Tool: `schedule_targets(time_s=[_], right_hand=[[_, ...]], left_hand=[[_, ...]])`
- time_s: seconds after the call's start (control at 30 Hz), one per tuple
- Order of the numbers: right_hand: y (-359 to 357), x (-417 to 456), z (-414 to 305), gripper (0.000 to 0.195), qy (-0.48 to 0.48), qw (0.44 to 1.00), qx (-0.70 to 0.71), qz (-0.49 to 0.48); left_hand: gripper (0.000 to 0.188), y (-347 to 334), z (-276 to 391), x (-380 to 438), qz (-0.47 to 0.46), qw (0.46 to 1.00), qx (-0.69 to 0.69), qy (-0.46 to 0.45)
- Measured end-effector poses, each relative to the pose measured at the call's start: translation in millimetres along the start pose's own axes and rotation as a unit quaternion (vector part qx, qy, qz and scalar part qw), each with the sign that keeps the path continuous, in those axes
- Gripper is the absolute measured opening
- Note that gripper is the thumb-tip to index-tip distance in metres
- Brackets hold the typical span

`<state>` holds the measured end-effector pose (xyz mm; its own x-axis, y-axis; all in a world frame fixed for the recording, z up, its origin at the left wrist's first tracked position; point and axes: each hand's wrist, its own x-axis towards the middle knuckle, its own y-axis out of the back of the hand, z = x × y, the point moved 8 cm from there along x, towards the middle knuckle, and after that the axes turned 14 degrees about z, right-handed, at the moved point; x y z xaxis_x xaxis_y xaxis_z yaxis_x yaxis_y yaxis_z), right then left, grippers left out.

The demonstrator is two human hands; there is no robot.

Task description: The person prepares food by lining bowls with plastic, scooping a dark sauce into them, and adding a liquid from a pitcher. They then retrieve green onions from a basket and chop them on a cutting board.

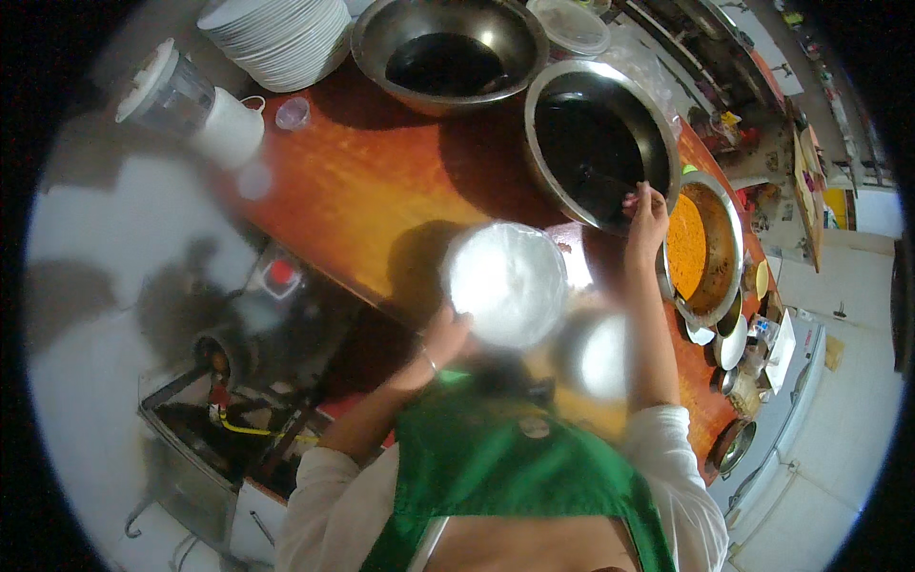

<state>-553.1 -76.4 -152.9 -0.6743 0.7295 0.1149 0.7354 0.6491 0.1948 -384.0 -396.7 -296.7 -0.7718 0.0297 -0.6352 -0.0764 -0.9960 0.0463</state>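
My left hand (447, 334) grips the near left edge of a round, pale bowl (506, 282) that seems to be covered in clear plastic film. Glare hides what is inside it. Up to the right, my right hand (647, 214) is over the near rim of a steel basin (661, 136) of dark liquid. Its fingers are pinched on a thin utensil (604, 177), perhaps a ladle, whose far end dips into the liquid. Below the held bowl, a blurred silvery round dish (604, 357) stands on the orange-brown table (343, 179).
Another steel basin (372, 43) of dark liquid stands at the back, beside stacked white plates (286, 50). A basin (725, 264) of orange seasoning is right of my forearm. A lidded clear container (179, 93) and white mug (236, 129) are left. Stove equipment (243, 400) lies lower left.
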Motion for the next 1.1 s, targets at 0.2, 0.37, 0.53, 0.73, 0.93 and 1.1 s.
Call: schedule_targets(time_s=[0.2,0.37,0.53,0.73,0.93,1.1], right_hand=[[-18.8,12.3,3.1,0.025,-0.076,0.99,-0.074,-0.098],[16.0,20.3,-10.4,0.024,-0.015,0.985,-0.15,-0.08],[1.5,18.6,10.1,0.023,-0.056,0.996,-0.04,-0.062],[29.1,-7.6,16.0,0.034,-0.152,0.984,0.066,-0.058],[77.7,-35.5,3.5,0.032,-0.111,0.978,0.175,-0.008],[93.0,-45.2,-13.7,0.032,-0.075,0.982,0.173,0.02]], left_hand=[[0.04,-3.3,-33.7,30.1,0.049,0.998,0.04,-0.027],[0.039,-8.6,-14.1,29.0,0.05,0.997,0.035,-0.054],[0.036,-19.8,0.6,28.9,0.014,0.998,0.044,-0.047],[0.035,-22.6,0.2,24.8,0.03,0.998,0.043,-0.035],[0.038,-32.0,38.5,8.3,0.002,1.0,0.014,-0.013],[0.041,-35.2,40.3,-0.8,-0.013,0.999,-0.014,0.026]])
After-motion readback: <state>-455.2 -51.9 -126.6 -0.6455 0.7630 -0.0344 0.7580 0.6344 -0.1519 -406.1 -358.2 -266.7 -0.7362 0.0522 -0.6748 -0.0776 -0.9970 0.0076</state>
